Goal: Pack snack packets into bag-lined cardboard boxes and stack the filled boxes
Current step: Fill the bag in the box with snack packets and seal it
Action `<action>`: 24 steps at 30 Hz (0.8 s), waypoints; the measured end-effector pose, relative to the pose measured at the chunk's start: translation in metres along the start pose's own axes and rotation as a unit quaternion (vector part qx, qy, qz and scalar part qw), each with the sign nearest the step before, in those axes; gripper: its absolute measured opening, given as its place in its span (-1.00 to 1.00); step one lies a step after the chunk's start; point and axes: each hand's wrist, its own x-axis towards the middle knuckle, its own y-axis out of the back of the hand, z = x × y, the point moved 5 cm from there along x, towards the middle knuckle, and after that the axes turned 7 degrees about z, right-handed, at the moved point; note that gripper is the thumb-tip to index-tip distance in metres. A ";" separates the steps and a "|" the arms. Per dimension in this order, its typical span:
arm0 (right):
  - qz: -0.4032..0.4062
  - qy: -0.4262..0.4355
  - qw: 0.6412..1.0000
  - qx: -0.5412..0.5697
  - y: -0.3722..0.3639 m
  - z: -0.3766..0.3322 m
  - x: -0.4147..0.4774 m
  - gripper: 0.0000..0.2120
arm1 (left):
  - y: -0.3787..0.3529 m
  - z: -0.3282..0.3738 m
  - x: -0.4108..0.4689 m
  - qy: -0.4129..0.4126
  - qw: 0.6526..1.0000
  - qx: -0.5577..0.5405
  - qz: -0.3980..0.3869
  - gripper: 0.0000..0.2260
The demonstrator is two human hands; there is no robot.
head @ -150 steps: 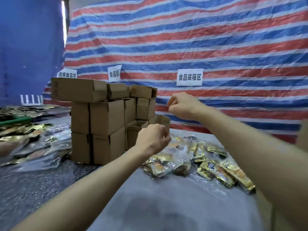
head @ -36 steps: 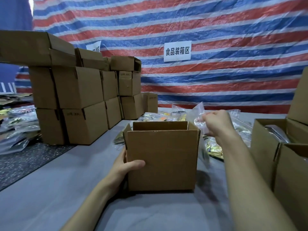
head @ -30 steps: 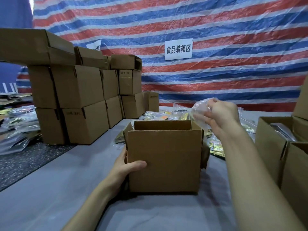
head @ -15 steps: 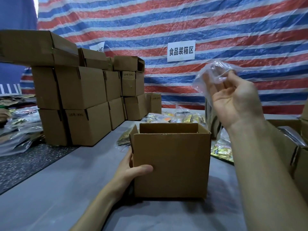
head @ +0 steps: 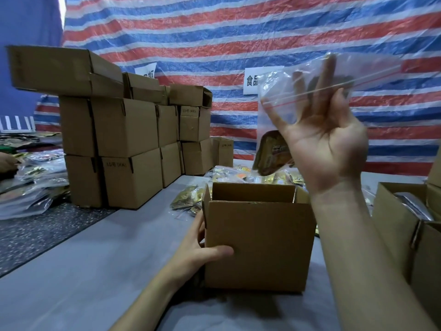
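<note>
Workbench (head: pixel 83 283) with a smooth grey top, bordered at the left by a dark speckled mat (head: pixel 35 235). A red, white and blue striped tarpaulin (head: pixel 238 32) closes off the back of the room, with a plain blue sheet (head: pixel 28 25) beside it at the left and a white paper sign (head: pixel 250 82) fixed to the stripes. Closed cardboard boxes (head: pixel 128 130) stand stacked in rows on the left of the bench. Further boxes (head: pixel 396 216) stand at the right edge. Loose snack packets (head: pixel 188 199) lie on the bench behind and to the left of the open box (head: pixel 260 244).

The open box stands upright near the middle of the bench, mouth upward, flaps raised, its long axis running left to right across the person. The left hand (head: pixel 198 256) grips its near left corner, thumb laid across the front face and fingers curled round the side wall.

The right hand (head: pixel 327 144) is raised above the box's right rear corner, palm toward the person, fingers splayed and nearly straight. It carries a clear zip bag (head: pixel 274 91) draped over those fingers, which show through the film. The exact hold is blurred. The bag hangs with its long axis roughly vertical, seal end uppermost and the red seal line rising to the right. One brown snack packet (head: pixel 272 154) sits at the bag's lower end, above the box mouth.
</note>
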 end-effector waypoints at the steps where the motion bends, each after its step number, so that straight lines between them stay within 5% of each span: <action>1: 0.006 -0.010 1.000 0.000 0.000 0.006 0.000 -0.55 | 0.000 0.000 0.000 0.001 1.000 -0.001 0.000 -0.15; 11: 0.126 -0.120 0.978 -0.119 0.012 0.045 -0.008 -0.68 | 0.003 -0.007 0.003 0.020 0.999 -0.031 0.023 -0.17; 18: 0.179 -0.061 0.970 -0.155 -0.014 0.066 -0.028 -0.86 | 0.004 -0.005 0.005 0.008 0.999 -0.014 0.030 -0.17; 24: 0.258 -0.063 0.942 -0.208 -0.005 0.081 -0.039 -0.81 | 0.005 -0.006 0.005 -0.007 0.999 -0.011 0.030 -0.24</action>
